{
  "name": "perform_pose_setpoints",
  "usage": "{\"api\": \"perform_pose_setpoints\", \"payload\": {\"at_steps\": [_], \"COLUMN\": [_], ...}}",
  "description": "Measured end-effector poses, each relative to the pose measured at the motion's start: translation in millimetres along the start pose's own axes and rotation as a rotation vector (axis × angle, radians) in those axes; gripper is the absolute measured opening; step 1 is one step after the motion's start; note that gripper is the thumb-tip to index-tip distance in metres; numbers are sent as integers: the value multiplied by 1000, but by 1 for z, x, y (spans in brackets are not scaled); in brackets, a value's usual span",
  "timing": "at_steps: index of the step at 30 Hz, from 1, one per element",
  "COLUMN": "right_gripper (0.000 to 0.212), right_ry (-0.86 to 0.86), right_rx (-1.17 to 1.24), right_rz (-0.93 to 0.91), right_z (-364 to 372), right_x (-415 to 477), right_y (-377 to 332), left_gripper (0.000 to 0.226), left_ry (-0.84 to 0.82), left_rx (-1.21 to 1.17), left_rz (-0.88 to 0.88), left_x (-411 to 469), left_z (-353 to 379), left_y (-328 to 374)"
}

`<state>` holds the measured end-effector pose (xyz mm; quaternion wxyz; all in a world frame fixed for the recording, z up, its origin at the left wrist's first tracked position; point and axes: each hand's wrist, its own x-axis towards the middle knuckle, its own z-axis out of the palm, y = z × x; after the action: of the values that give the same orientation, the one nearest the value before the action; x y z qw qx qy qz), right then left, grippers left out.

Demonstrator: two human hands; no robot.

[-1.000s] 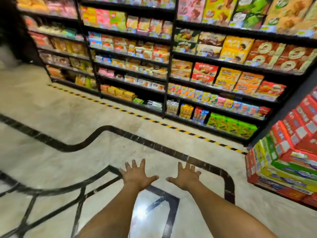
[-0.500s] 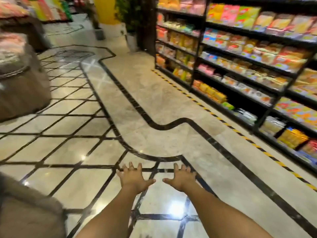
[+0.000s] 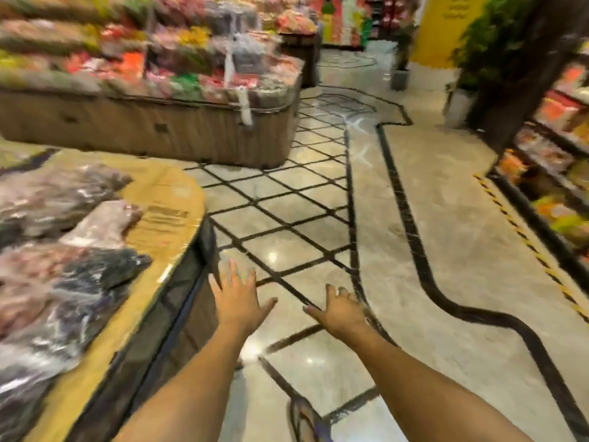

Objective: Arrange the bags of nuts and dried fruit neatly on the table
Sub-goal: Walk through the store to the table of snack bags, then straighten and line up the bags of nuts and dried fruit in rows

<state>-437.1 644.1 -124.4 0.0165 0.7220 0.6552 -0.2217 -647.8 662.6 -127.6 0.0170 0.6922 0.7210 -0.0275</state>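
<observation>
Bags (image 3: 63, 275): clear, blurred, count uncertain, heaped on table (image 3: 178, 199) left of both hands. Hands: two, palms down over floor (image 3: 398, 250), empty; left hand (image 3: 237, 298) fingers spread wide, right hand (image 3: 339, 309) loosely open.

The table (image 3: 165, 212) has a mustard-yellow top with dark print and a dark brown side, and on it lie clear bags (image 3: 63, 266) showing dull pink, maroon and black contents. The floor (image 3: 446, 250) is glossy beige marble crossed by a black diamond grid and a curving black band, with a yellow-and-black striped strip (image 3: 522, 234) along the shelves. A farther brown display stand (image 3: 153, 129) carries blurred red, orange, green and yellow packets.
</observation>
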Motion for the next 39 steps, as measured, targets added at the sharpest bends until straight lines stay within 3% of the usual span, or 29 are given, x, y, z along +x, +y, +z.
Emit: {"api": "perform_pose_setpoints", "payload": {"at_steps": [6, 11, 21, 30, 35, 39], "right_gripper": [84, 86, 88, 97, 107, 118], "right_ry": [77, -18, -171, -247, -251, -210], "right_rx": [-90, -158, -264, -224, -238, -387], "right_rz": [-333, -549, -818, -942, -988, -1114], "right_z": [-35, -37, -22, 8, 4, -1], "right_x": [112, 179, 236, 249, 275, 303], "right_y": [-146, -255, -378, -449, -480, -509], "left_gripper": [85, 95, 102, 118, 120, 123], "left_ry": [252, 116, 118, 141, 132, 67], "left_rx": [-61, -2, -190, -318, -343, -272], "left_rz": [-291, -593, -980, -969, -854, -714], "left_x": [72, 101, 102, 75, 78, 89], "left_z": [-43, -52, -51, -47, -39, -37], "left_y": [-135, -207, -289, -357, -376, -380]}}
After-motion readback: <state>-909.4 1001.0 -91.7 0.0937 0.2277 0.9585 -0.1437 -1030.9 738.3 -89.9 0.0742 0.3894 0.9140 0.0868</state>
